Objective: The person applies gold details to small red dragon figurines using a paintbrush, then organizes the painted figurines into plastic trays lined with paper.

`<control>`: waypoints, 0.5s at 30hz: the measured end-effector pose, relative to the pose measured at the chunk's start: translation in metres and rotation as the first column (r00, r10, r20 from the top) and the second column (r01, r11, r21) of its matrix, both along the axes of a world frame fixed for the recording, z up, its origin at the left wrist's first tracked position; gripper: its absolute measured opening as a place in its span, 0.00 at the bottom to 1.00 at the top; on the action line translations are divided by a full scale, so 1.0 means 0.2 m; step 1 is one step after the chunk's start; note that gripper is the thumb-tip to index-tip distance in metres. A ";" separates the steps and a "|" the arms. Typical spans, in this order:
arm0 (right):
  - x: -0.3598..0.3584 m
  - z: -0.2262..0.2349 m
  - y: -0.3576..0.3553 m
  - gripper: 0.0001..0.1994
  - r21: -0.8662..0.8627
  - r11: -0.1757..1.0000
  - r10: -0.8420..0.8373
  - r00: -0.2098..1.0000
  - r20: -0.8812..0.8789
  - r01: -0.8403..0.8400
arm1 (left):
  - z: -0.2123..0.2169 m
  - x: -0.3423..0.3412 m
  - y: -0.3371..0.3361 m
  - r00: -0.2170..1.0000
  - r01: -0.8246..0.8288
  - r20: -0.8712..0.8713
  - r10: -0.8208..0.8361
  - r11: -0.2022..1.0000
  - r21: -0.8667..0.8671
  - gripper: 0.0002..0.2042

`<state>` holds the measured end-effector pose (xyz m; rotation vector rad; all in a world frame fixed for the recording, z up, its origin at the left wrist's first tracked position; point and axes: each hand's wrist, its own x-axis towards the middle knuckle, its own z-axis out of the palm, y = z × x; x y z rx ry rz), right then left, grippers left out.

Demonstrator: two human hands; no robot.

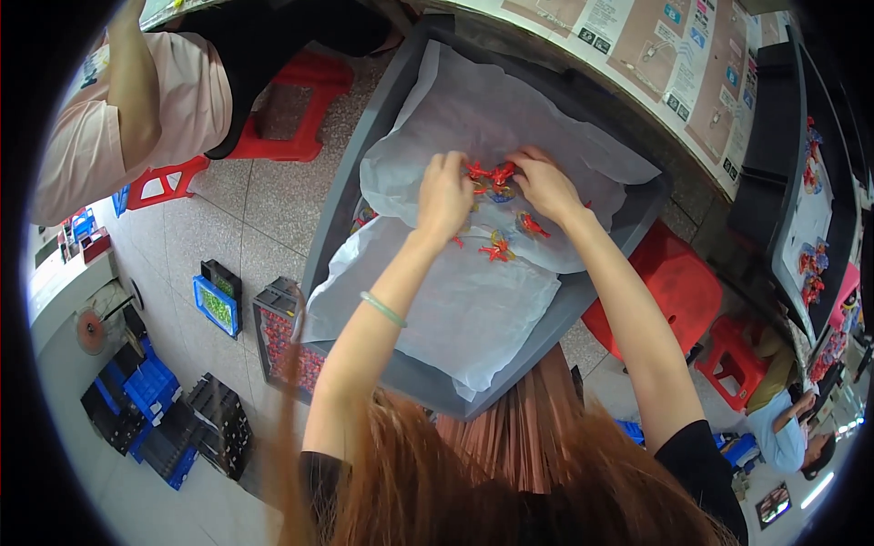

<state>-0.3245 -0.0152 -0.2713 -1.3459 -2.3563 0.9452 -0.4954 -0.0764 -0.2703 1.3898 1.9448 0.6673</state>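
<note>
Both hands, left hand (443, 196) and right hand (544, 185), pinched shut on a cluster of small red parts (488, 173) over white tissue (473, 300) at 12 o'clock in the grey tray (337, 196); risk: loose parts (496, 247) at 6 o'clock snagging the tissue and spilling.

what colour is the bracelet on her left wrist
Pale green: the thin bracelet sits on the left forearm, below the left hand. It shows best in the head view.
</note>
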 end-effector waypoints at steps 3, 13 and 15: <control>0.00 -0.08 0.03 0.12 -0.173 0.985 0.028 0.999 0.022 -0.024 | -0.03 0.08 0.02 0.945 0.081 -0.316 -0.087 0.996 -0.034 0.16; -0.04 -0.14 0.12 0.15 -0.499 0.856 -0.292 0.922 -0.255 0.133 | -0.05 -0.27 0.18 0.682 0.063 0.707 0.189 0.947 -0.314 0.22; -0.09 -0.14 0.11 0.20 -0.385 0.876 -0.306 0.952 0.021 0.290 | -0.09 -0.31 0.30 0.766 0.145 0.643 0.016 0.969 -0.198 0.23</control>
